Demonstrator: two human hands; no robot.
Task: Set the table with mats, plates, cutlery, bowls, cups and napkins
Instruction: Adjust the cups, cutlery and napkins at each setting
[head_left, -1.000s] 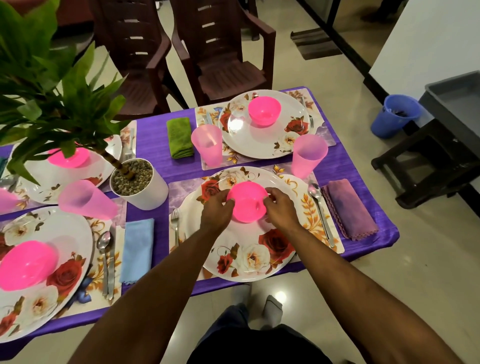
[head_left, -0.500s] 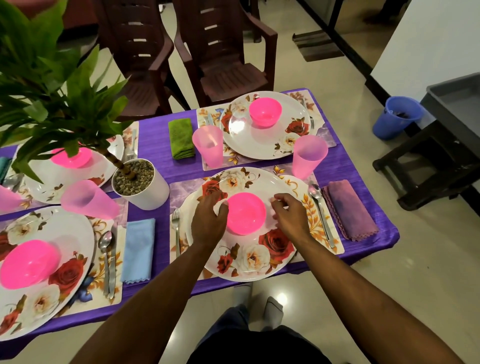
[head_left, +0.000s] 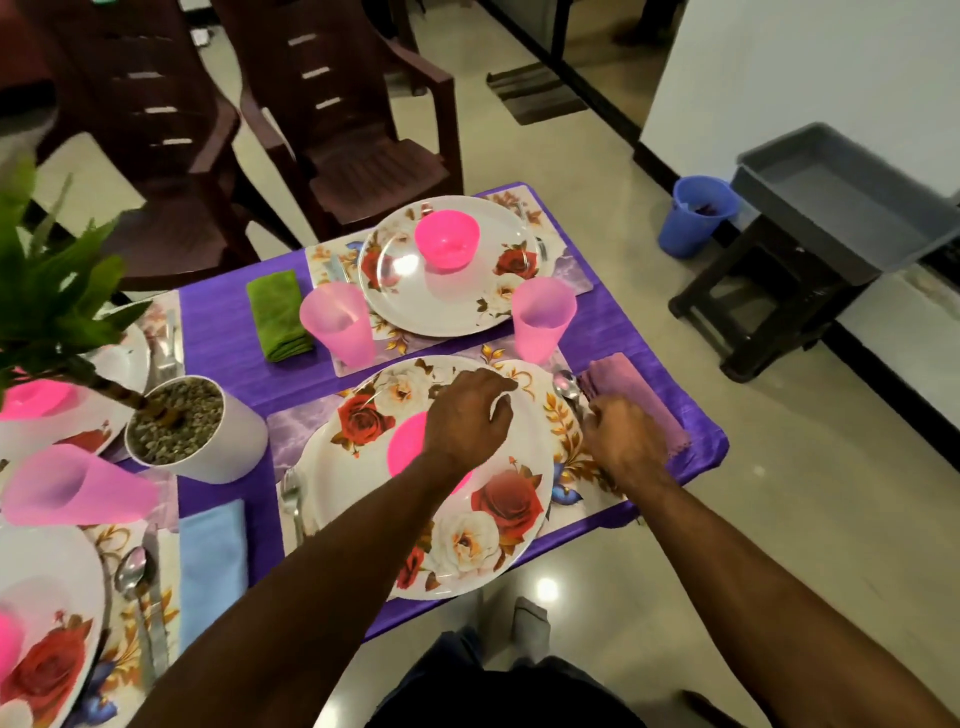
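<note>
The surface under its purple cloth fills the frame, four places laid on it. Nearest the camera, the big floral plate sits on its mat at the near right corner. A second floral plate lies on the far side, a pink bowl upright on it. A white plant pot full of pebbles stands to the left of the near plate. Two pink cups flank the gap between the plates: the left cup and the right cup, both upright.

Now the hands. The left hand hovers over the near plate, fingers curled, covering most of the near pink bowl at the plate's centre; what that grip closes on, I cannot tell. The right hand is down at the plate's right edge, knuckles up, fingers bent onto the purple napkin and the spoon beside it; whether that grip pinches either one is hidden. A green napkin lies left of the far setting, a blue napkin near left, and a fork just left of the near plate.
</note>
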